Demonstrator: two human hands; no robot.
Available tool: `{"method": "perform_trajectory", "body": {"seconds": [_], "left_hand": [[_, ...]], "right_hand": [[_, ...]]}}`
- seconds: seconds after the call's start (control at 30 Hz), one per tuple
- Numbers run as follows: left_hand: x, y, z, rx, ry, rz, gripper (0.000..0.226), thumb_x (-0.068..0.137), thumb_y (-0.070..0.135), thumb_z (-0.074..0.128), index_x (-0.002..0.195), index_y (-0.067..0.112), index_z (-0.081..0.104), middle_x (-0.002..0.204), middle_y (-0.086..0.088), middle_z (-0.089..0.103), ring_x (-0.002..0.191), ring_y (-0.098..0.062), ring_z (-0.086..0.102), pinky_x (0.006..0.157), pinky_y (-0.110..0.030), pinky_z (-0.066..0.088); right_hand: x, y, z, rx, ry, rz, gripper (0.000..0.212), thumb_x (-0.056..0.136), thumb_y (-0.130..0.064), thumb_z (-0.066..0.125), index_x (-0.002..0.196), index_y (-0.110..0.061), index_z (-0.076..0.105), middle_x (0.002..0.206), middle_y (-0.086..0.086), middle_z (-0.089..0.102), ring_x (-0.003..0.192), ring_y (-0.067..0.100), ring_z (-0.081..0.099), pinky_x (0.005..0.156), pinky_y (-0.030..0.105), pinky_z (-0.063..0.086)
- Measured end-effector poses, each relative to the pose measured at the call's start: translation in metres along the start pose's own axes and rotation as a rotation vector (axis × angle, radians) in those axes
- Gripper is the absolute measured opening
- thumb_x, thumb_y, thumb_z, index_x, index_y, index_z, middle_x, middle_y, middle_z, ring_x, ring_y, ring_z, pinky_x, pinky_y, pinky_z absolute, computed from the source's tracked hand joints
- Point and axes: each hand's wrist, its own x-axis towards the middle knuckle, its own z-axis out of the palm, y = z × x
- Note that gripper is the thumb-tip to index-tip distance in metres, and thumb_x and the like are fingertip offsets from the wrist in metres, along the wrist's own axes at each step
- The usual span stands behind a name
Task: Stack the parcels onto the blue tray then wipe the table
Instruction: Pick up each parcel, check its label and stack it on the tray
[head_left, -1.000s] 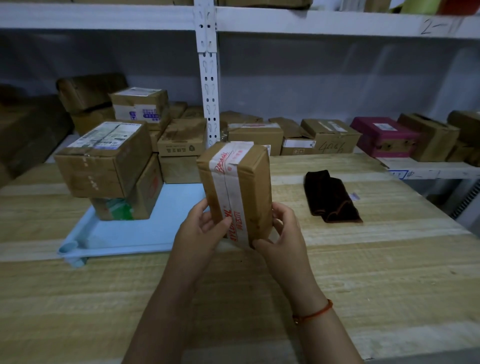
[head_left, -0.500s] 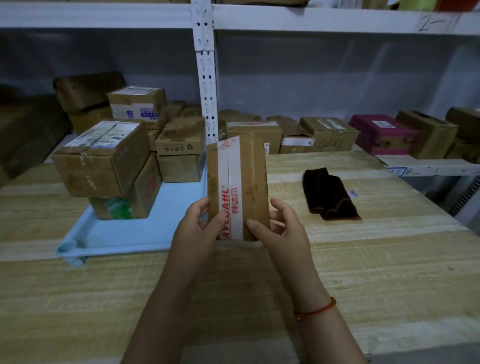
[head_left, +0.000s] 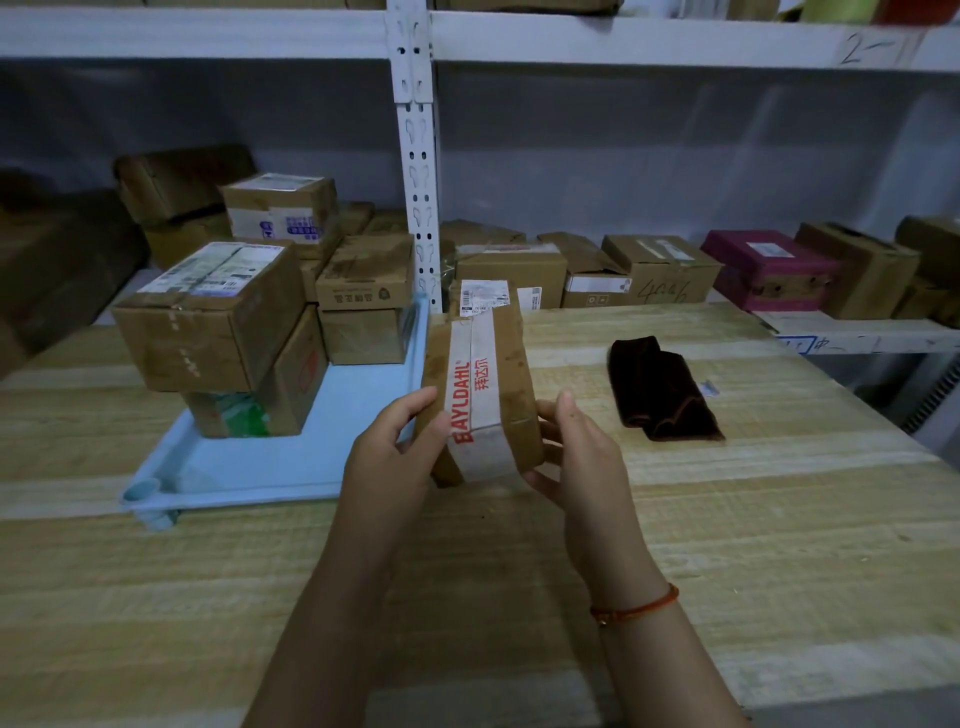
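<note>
both hands hold one parcel (head_left: 480, 395) in the air over the table (head_left: 727, 545), at the right edge of the blue tray (head_left: 291, 462). left hand (head_left: 387, 467) fingers curl round its left side, right hand (head_left: 576, 462) fingers curl round its lower right. long axis runs away from the person, top tipped back. free tray space lies left of the parcel, nearer the left hand, beside the stacked boxes (head_left: 218, 322). versus earlier: parcel has tilted back from upright, label end now showing. cloth (head_left: 660, 395) untouched.
</note>
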Motion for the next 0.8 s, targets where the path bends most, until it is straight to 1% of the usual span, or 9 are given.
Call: {"method": "perform_trajectory", "body": {"seconds": [0.07, 0.13, 0.27, 0.33, 0.37, 0.47, 0.57, 0.67, 0.8], "left_hand": [[0.0, 0.002, -0.001, 0.0, 0.015, 0.011, 0.034, 0.095, 0.025, 0.057, 0.129, 0.026, 0.058, 0.121, 0.011, 0.059, 0.101, -0.006, 0.057, 0.067, -0.009, 0.052], [-0.001, 0.003, -0.001, -0.012, 0.027, 0.02, 0.035, 0.094, 0.026, 0.058, 0.129, 0.026, 0.059, 0.124, 0.01, 0.06, 0.104, -0.007, 0.058, 0.069, -0.011, 0.053], [0.001, 0.004, -0.003, -0.034, 0.046, 0.039, 0.041, 0.092, 0.029, 0.062, 0.133, 0.028, 0.056, 0.129, 0.01, 0.059, 0.112, -0.011, 0.059, 0.084, -0.024, 0.056], [0.001, 0.005, -0.006, -0.023, 0.067, 0.055, 0.038, 0.095, 0.029, 0.057, 0.133, 0.029, 0.056, 0.128, 0.01, 0.06, 0.113, -0.01, 0.058, 0.09, -0.032, 0.055], [0.002, 0.006, -0.008, -0.034, 0.081, 0.057, 0.034, 0.098, 0.029, 0.052, 0.132, 0.029, 0.057, 0.127, 0.01, 0.061, 0.113, -0.009, 0.058, 0.091, -0.033, 0.055], [0.002, 0.009, -0.011, -0.171, 0.119, 0.033, 0.03, 0.103, 0.024, 0.041, 0.127, 0.027, 0.058, 0.116, 0.013, 0.065, 0.106, -0.002, 0.061, 0.086, -0.026, 0.053], [0.005, 0.011, -0.015, -0.147, 0.139, 0.03, 0.031, 0.1, 0.019, 0.049, 0.13, 0.023, 0.057, 0.122, 0.006, 0.063, 0.112, -0.009, 0.06, 0.094, -0.032, 0.051], [0.009, 0.017, -0.017, -0.089, 0.145, 0.028, 0.034, 0.096, 0.018, 0.056, 0.13, 0.024, 0.055, 0.126, 0.003, 0.059, 0.112, -0.012, 0.058, 0.09, -0.029, 0.049], [0.021, 0.029, -0.017, -0.057, 0.1, -0.005, 0.043, 0.095, 0.025, 0.058, 0.137, 0.03, 0.048, 0.125, 0.003, 0.057, 0.115, -0.015, 0.055, 0.1, -0.042, 0.048]], "right_hand": [[-0.001, -0.003, 0.002, 0.0, -0.005, 0.008, 0.039, 0.101, -0.046, 0.038, 0.089, -0.025, 0.069, 0.088, -0.006, 0.073, 0.083, 0.005, 0.069, 0.067, 0.026, 0.055], [-0.003, -0.005, 0.004, 0.016, -0.016, 0.006, 0.033, 0.099, -0.046, 0.043, 0.095, -0.028, 0.069, 0.09, -0.009, 0.073, 0.083, 0.002, 0.069, 0.064, 0.023, 0.054], [-0.006, -0.008, 0.005, 0.025, -0.045, 0.012, 0.028, 0.092, -0.048, 0.055, 0.107, -0.028, 0.068, 0.098, -0.008, 0.071, 0.09, 0.008, 0.068, 0.066, 0.024, 0.054], [-0.006, -0.009, 0.006, 0.021, -0.05, 0.026, 0.03, 0.09, -0.047, 0.059, 0.109, -0.026, 0.067, 0.101, -0.004, 0.071, 0.094, 0.014, 0.068, 0.065, 0.024, 0.054], [-0.005, -0.01, 0.007, 0.027, -0.046, 0.035, 0.029, 0.09, -0.045, 0.06, 0.109, -0.024, 0.067, 0.102, -0.003, 0.071, 0.095, 0.016, 0.068, 0.064, 0.024, 0.054], [-0.002, -0.015, 0.009, 0.095, -0.019, 0.06, 0.025, 0.092, -0.036, 0.061, 0.11, -0.02, 0.066, 0.103, 0.001, 0.071, 0.095, 0.017, 0.068, 0.058, 0.019, 0.052], [0.006, -0.02, 0.015, 0.15, 0.004, 0.074, 0.022, 0.093, -0.034, 0.06, 0.105, -0.017, 0.065, 0.103, 0.004, 0.071, 0.093, 0.018, 0.07, 0.059, 0.023, 0.054], [0.019, -0.028, 0.024, 0.179, 0.013, 0.076, 0.022, 0.095, -0.037, 0.058, 0.101, -0.017, 0.065, 0.105, 0.006, 0.071, 0.095, 0.021, 0.071, 0.063, 0.027, 0.056], [0.047, -0.044, 0.042, 0.173, 0.034, 0.043, 0.022, 0.095, -0.039, 0.058, 0.099, -0.019, 0.066, 0.106, 0.006, 0.072, 0.098, 0.021, 0.07, 0.062, 0.025, 0.054]]}}
